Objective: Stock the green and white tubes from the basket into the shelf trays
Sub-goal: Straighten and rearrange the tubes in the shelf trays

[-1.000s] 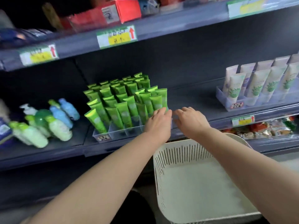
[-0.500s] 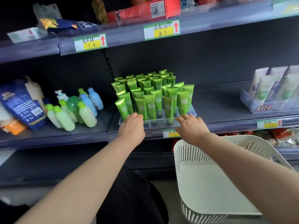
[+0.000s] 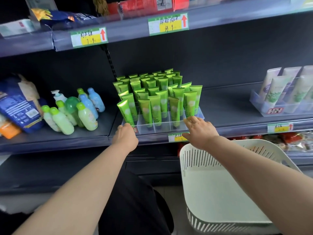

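The left hand's [image 3: 126, 139] fingers [image 3: 124, 127] are bent forward and held close together at the front left corner of the clear divided tray [image 3: 162, 128], just below the centre of the frame. Their tips are hidden behind the knuckles, so I cannot tell whether they grip the tray or only touch it. The right hand's [image 3: 201, 133] fingers [image 3: 191, 119] are stretched out and slightly spread, with the tips touching the tray's front right corner and the thumb pointing left along the shelf edge [image 3: 152, 139].

The green tubes [image 3: 159, 95] stand upright in the tray in packed rows, caps down, at the centre of the frame. The foremost left tube leans to the left. The white tubes [image 3: 284, 89] stand in a second clear tray [image 3: 264, 108] at the right edge of the same shelf, well apart from the green ones. The white slotted basket [image 3: 189, 167] sits in the lower right, under the right forearm.

To the left of the tray, small green and blue bottles [image 3: 72, 112] lie and stand in a cluster, with a blue bag [image 3: 18, 104] at the far left. Yellow price labels [image 3: 89, 37] hang on the upper shelf.
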Motion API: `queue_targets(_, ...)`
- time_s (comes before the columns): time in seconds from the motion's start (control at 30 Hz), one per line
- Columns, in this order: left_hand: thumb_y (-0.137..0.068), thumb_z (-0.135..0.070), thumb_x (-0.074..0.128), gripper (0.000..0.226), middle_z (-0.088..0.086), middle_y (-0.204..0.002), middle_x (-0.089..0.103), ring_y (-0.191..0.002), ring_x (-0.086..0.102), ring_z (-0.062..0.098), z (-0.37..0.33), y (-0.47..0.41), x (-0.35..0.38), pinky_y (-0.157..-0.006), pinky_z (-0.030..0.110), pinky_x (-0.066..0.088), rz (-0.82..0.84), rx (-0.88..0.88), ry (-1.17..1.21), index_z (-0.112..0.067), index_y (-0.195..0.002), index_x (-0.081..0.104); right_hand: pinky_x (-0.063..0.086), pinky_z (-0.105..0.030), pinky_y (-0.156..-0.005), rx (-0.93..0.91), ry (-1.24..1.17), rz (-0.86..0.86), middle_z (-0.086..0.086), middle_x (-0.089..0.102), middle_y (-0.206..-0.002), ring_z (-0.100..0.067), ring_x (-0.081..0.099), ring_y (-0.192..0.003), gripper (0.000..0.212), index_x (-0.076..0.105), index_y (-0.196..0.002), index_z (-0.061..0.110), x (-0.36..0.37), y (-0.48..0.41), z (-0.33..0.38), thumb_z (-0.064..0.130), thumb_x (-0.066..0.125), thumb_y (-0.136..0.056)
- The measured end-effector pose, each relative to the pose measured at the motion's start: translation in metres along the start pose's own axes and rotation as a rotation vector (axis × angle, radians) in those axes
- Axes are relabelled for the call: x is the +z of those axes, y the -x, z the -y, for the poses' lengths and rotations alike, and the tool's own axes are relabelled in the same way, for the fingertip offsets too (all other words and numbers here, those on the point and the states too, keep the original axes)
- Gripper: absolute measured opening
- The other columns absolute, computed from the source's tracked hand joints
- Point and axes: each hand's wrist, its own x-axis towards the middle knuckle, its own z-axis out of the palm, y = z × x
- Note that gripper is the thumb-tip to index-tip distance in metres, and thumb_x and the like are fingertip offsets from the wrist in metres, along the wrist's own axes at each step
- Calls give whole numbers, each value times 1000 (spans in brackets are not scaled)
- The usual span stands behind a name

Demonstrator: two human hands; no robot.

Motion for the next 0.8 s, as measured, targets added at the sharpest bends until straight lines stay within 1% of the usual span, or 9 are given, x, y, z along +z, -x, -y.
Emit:
queue_targets(0.13,-90,-8,58,38,15,-129,42,-112,51,32,-3,-1,3,-79,36,40,-31,-49,39,-4,-125,44,36,-42,-105,11,-51,-17,0,33,-147,-21,29,-136,60,28,-147,21,-1,-1,1,52,37,-96)
queue_targets(0.2,-90,-8,57,38,14,-130,39,-112,49,31,0,-3,6,-79,35,40,-41,-36,66,-6,-125,43,35,-43,-105,21,-90,-21,1,33,-147,-20,29,-136,59,30,-146,22,0,-2,1,53,36,-96)
queue_targets(0.33,-92,-8,53,38,11,-139,35,-112,50,30,8,-5,13,-77,33,36,-51,19,240,-13,-129,46,35,-46,-104,24,-107,-29,2,30,-149,-20,26,-136,63,27,-148,23,4,-2,-1,56,35,-95)
queue_targets(0.4,-92,-6,52,37,9,-143,33,-107,52,28,12,-5,17,-76,32,36,-79,29,329,-16,-127,48,35,-47,-104,27,-106,-34,2,29,-149,-20,25,-137,65,24,-149,23,6,-1,-2,56,35,-95)
queue_targets(0.47,-91,-4,52,34,7,-143,32,-95,50,24,15,-5,20,-74,31,38,-94,24,377,-15,-124,50,35,-47,-104,30,-107,-36,2,28,-149,-20,24,-137,65,23,-149,23,7,-1,-1,57,34,-95)
queue_targets(0.53,-91,-3,52,31,8,-145,30,-89,48,23,14,-5,22,-73,30,39,-93,19,403,-15,-120,51,34,-47,-103,31,-108,-44,2,29,-149,-20,24,-137,65,23,-149,22,8,0,-1,57,34,-95)
queue_targets(0.67,-88,0,51,29,10,-147,27,-87,49,24,8,-5,22,-70,30,39,-81,0,401,-15,-112,54,36,-45,-102,21,-81,-53,1,33,-147,-21,28,-136,64,27,-148,21,6,-1,-3,57,33,-95)
queue_targets(0.73,-87,2,50,31,9,-149,27,-88,47,23,5,-4,20,-69,31,38,-81,-17,389,-15,-113,55,38,-43,-101,22,-57,-52,1,36,-145,-21,32,-133,62,30,-146,21,5,-1,-5,57,33,-95)
queue_targets(0.8,-87,2,50,34,8,-151,25,-95,50,24,1,-3,19,-71,30,38,-78,-14,371,-16,-115,56,39,-41,-98,34,-38,-55,0,39,-141,-22,35,-130,61,34,-143,20,4,-1,-7,57,33,-95)
